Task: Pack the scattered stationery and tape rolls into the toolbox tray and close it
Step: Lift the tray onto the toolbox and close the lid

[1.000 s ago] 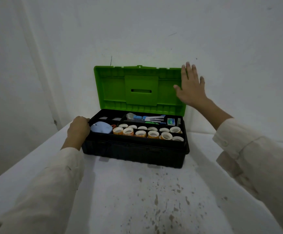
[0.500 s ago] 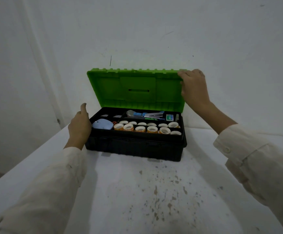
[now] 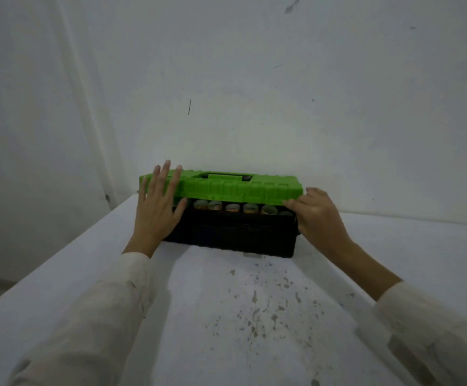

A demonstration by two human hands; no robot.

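Both of my hands are on the toolbox, well apart, one at each end. My left hand (image 3: pixel 157 210) lies flat, fingers straight and spread, against the left end of the ribbed green plastic lid (image 3: pixel 240 188). It holds nothing, and I judge it is there to steady that end and press it down evenly. My right hand (image 3: pixel 320 218) has its fingers curled over the lid's right front corner with the thumb along the front edge, so it grips the lid, I think to guide it onto the base. The lid lies almost level over the black plastic toolbox base (image 3: pixel 235 238) but is not seated. A dark gap shows along the front, and through it I see the row of small orange-and-white tape rolls (image 3: pixel 231 208) standing in the tray. The packing looks done, and closing is the step in hand, nearly finished.

What could stand in the way is those rolls — their tops sit close under the lid's front rim, and I cannot tell whether they clear it. My left thumb is also at the gap and should be out before the lid meets the base. The carry handle (image 3: pixel 226 177) lies folded in its recess on top. The box stands on a white table (image 3: pixel 254 307) speckled with brown stains, close against a pale wall (image 3: pixel 254 79) — my cream sleeves (image 3: pixel 109 316) reach in from below.
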